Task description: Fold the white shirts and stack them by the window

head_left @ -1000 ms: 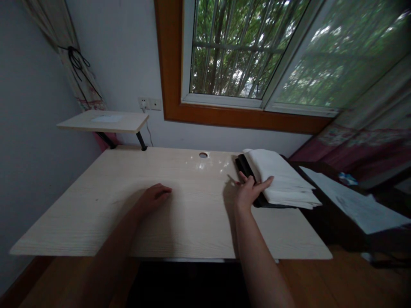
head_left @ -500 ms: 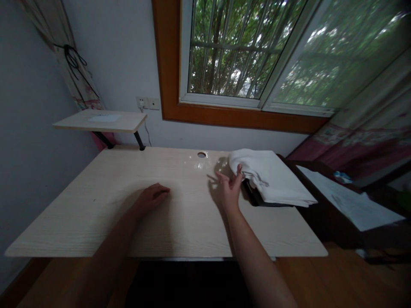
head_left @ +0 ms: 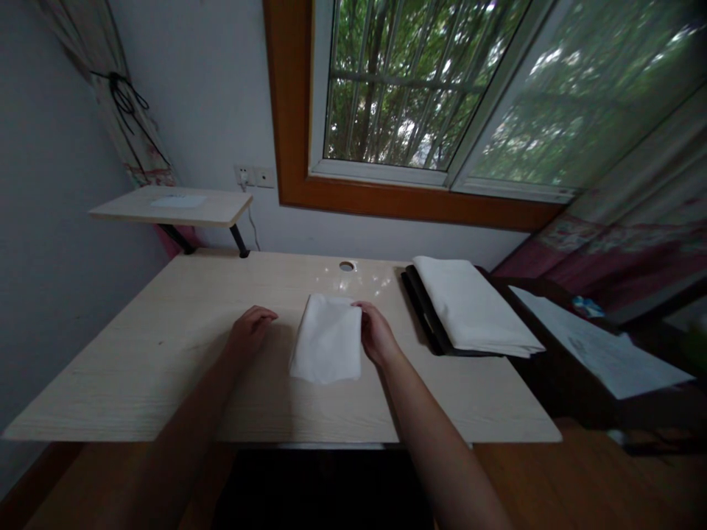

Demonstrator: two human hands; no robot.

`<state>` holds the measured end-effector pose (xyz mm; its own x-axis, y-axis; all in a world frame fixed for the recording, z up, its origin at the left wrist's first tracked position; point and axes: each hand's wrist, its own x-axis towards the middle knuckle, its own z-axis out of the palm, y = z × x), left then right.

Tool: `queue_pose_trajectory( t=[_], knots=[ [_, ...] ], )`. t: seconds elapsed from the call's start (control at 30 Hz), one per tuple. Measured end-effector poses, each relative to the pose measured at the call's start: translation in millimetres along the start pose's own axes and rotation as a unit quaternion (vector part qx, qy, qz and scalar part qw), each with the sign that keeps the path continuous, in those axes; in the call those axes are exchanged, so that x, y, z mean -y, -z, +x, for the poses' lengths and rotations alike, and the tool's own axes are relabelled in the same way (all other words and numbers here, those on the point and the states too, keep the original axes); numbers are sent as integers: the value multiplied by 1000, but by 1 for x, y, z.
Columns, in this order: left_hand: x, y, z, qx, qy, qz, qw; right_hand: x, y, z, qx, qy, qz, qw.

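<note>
Near edge: I see both forearms reaching from the bottom of the view over the pale wooden bench (head_left: 166,368). At mid-bench lies a folded white cloth (head_left: 327,338), flat on the surface, between the two hands. My right hand (head_left: 376,335) rests against the cloth's right edge, fingers curled loosely onto its far right corner; whether they pinch the fabric or merely press it I cannot tell. My left hand (head_left: 250,331) lies palm down on the bench just beside the cloth's left edge, fingers relaxed and slightly spread, holding nothing and apart from the fabric.

Farther right: a flat black tray (head_left: 423,313) sits on the bench near its right rear corner. It carries a stack of folded white cloths (head_left: 472,305), which overhangs the tray toward the right. Behind the single cloth, a round cable hole (head_left: 347,266) pierces the bench near its far edge.

Beyond the bench's right edge stands a dark side table (head_left: 552,375) bearing loose white paper sheets (head_left: 599,346). At the far left, a small raised shelf (head_left: 171,207) on black brackets holds one pale sheet. On the wall behind are a wall socket (head_left: 254,177) and a wood-framed window (head_left: 409,110) looking onto green foliage.
</note>
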<state>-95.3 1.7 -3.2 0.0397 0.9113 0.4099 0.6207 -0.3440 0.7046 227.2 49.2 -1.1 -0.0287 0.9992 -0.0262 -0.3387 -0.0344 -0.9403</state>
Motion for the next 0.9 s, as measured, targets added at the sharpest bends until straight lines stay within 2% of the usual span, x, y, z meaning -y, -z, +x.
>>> queue_pose_trajectory(
  t=[0.1,0.23,0.37,0.47,0.53,0.6,0.77,0.9],
  knots=[
    [-4,-2,1,39,-7,12,999,-5,2,0,-18,27,-33,999],
    [-6,-7,-1,85,-33,35,995,-10,5,-3,17,83,-149,985],
    [-10,-9,-3,114,-63,71,989,-10,7,-7,56,166,-291,941],
    [-12,-10,-3,139,-99,90,981,-8,3,-11,121,220,-354,901],
    [-11,-11,-3,144,-118,98,978,-8,0,-14,169,240,-385,875],
    [-10,-12,-3,138,-127,101,977,-9,-3,-15,186,248,-426,850],
    [-5,-14,-4,138,-127,107,976,-11,-4,-15,92,273,-539,792],
    [-6,-14,-4,152,-141,110,972,-1,-5,-19,35,314,-566,761]
  ],
)
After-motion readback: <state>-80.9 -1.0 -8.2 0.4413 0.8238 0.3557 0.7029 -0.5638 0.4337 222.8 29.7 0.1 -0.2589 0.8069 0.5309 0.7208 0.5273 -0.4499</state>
